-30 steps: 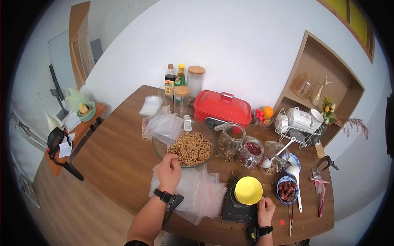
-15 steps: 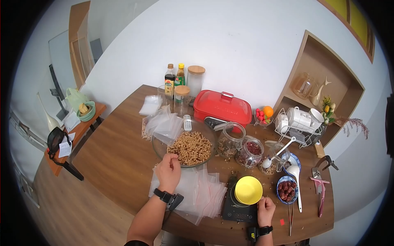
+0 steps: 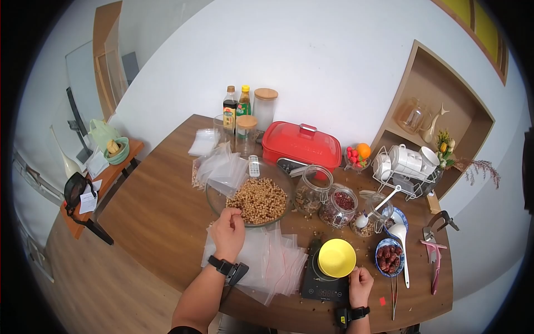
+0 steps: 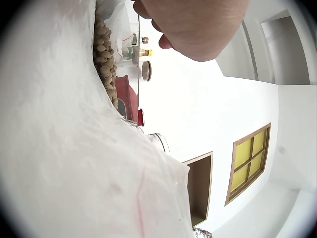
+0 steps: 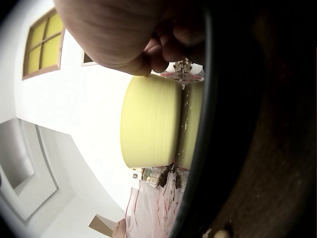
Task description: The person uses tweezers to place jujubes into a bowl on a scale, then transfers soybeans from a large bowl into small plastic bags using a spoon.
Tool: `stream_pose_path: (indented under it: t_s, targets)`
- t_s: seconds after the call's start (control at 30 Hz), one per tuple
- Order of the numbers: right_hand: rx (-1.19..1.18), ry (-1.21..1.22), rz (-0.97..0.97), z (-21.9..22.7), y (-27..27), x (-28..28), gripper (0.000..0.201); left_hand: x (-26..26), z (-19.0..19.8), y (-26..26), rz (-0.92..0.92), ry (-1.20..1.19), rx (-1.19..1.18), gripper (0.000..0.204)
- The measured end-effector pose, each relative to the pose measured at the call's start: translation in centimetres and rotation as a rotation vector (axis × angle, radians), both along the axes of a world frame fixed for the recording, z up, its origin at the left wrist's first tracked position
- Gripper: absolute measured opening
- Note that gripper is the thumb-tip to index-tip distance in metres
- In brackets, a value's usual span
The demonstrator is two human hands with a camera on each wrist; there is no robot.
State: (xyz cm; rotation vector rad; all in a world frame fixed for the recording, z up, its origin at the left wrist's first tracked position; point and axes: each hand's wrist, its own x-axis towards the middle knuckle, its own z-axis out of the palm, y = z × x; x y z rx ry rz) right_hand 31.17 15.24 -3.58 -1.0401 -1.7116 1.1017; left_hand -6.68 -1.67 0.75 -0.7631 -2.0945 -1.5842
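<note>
The left hand (image 3: 228, 234) rests at the near edge of a large glass bowl (image 3: 211, 201) of pale beans (image 3: 258, 201), its fingers loosely curled; nothing is seen in them. In the left wrist view that hand (image 4: 193, 25) is beside the bowl's rim, with fingertips partly hidden. An empty yellow bowl (image 3: 337, 258) stands on a black scale (image 3: 325, 291). Close to its right side is the right hand (image 3: 361, 286), fingers loosely curled. The right wrist view shows this hand (image 5: 119, 34) by the edge of the yellow bowl (image 5: 151, 121), seemingly touching it.
Clear zip bags (image 3: 261, 261) lie before the glass bowl, and more (image 3: 222, 170) hang over its back left. Open jars (image 3: 338, 207), a bowl of dates (image 3: 389, 258), a white spoon (image 3: 399, 236) and tweezers (image 3: 394, 300) are at right. Behind stands a red cooker (image 3: 300, 146).
</note>
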Motion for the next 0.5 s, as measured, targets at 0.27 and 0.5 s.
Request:
stream_pose_path:
  t_s: [0.27, 0.5]
  targets:
    - [0.008, -0.002, 0.004, 0.11, -0.05, -0.02, 0.043, 0.14, 0.28, -0.04, -0.008, -0.019, -0.003, 0.007]
    - [-0.011, -0.003, 0.001, 0.34, -0.16, -0.11, 0.041, 0.09, 0.20, -0.03, -0.009, -0.003, 0.002, 0.006]
